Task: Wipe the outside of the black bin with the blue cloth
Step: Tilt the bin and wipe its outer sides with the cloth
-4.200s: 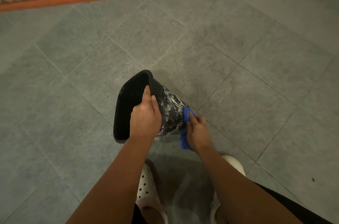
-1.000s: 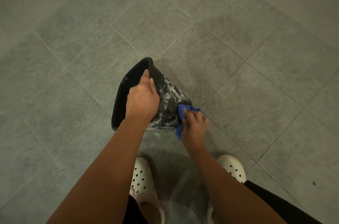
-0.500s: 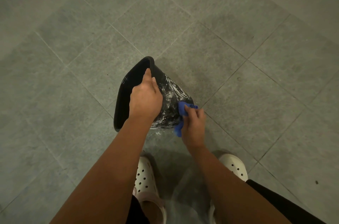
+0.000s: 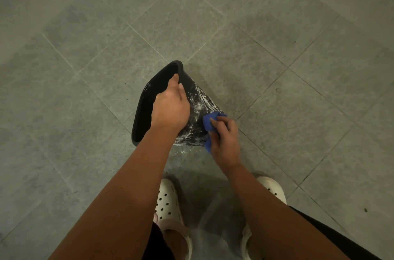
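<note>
Your L hand [image 4: 170,108] grips the black bin [image 4: 149,97] rim, bin tilted on floor [image 4: 277,57]. R hand [image 4: 225,138] pinches blue cloth [image 4: 207,122] at lower side. Suds streak the wall; wiping looks partway, rest unwiped.

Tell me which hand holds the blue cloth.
The right hand: it grips the blue cloth against the streaked side of the black bin. The left hand only holds the rim.
</note>
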Demonstrator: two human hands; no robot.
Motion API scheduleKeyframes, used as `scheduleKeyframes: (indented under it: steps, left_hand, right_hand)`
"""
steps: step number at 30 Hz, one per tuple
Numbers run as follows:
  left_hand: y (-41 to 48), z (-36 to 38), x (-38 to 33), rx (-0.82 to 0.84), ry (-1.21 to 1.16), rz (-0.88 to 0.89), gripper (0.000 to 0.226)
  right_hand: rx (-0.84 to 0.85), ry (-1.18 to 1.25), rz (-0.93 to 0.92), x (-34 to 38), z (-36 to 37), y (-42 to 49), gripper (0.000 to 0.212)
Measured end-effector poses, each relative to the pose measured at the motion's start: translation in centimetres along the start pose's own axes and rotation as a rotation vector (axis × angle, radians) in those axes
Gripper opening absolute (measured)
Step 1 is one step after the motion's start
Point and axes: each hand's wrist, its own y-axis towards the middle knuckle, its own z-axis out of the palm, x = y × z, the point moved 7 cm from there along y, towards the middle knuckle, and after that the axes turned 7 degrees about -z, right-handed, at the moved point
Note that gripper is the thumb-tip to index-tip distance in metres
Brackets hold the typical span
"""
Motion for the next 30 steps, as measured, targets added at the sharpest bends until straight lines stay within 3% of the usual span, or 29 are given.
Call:
scheduleKeyframes:
  steps: [4, 11, 18, 26, 30]
  left_hand:
    - [-0.1, -0.2, 0.3, -0.009, -0.053, -0.029, 0.045]
    - [-0.1, -0.3, 0.4, 0.036, -0.108, -0.04, 0.042]
    - [-0.5, -0.1, -0.1, 0.052, -0.101, -0.025, 0.035]
    - [-0.3, -0.1, -0.2, 0.063, -0.114, -0.045, 0.036]
    - [-0.4, -0.3, 0.1, 0.031, -0.157, -0.086, 0.04]
  right_hand:
    - [-0.003, 0.035, 0.197, -1.6, -0.1, -1.5, 0.026]
    - [-0.01, 0.065, 0.045, 2.3, 0.9, -1.2, 0.035]
    - [0.009, 0.07, 0.265, -1.1, 1.1, -1.3, 0.04]
    - [-0.061, 0.05, 0.008, 3.2, 0.7, -0.5, 0.034]
    - [-0.025, 0.006, 0.117, 1.7, 0.8, -0.1, 0.038]
